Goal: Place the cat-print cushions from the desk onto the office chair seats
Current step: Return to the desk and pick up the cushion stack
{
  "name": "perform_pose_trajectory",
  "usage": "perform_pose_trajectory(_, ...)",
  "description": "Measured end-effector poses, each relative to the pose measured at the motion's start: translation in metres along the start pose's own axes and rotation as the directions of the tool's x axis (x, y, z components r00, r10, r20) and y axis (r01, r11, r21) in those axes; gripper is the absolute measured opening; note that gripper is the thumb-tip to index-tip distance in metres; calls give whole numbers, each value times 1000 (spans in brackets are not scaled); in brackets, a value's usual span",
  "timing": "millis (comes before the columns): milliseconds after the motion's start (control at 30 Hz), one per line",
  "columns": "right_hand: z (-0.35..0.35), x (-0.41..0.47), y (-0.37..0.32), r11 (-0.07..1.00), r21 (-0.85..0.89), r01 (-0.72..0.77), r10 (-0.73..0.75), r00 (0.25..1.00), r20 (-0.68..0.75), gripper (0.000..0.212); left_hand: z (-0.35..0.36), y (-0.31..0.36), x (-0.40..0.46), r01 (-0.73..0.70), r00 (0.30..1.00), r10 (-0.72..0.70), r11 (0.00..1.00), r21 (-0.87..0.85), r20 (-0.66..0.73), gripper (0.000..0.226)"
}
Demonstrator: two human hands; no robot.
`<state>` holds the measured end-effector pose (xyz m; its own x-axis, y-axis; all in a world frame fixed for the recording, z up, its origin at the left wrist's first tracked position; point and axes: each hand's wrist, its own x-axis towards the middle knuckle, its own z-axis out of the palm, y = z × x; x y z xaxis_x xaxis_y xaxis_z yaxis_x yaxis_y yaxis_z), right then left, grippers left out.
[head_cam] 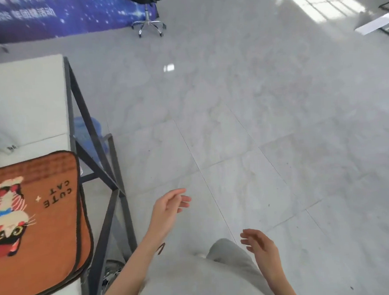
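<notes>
Orange cat-print cushions [35,223] lie on the white desk [24,100] at lower left; left hand [169,208] and right hand [260,245] hang loose and bare over grey floor [255,121].

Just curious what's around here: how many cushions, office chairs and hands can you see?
Cat-print cushions: 2, stacked on the desk; top cushion, lower cushion edge
Office chairs: 1
Hands: 2, left hand, right hand
Total: 5

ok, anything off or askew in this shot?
Slightly: the orange cushion hangs over the desk's right edge at its near corner, and a second edge under it suggests a stack. Both hands, left and right, are empty over the floor. Nothing spilled or visibly damaged.
</notes>
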<state>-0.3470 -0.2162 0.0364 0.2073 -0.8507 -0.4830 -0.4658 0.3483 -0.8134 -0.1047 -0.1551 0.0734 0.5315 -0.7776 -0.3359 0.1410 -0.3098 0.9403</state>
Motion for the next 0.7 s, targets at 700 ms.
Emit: perform_pose_trajectory(700,339,257,-346,655,21,755,-112,69,991,23,-36,22,105,-101,117,-510,848,-521,-852,30)
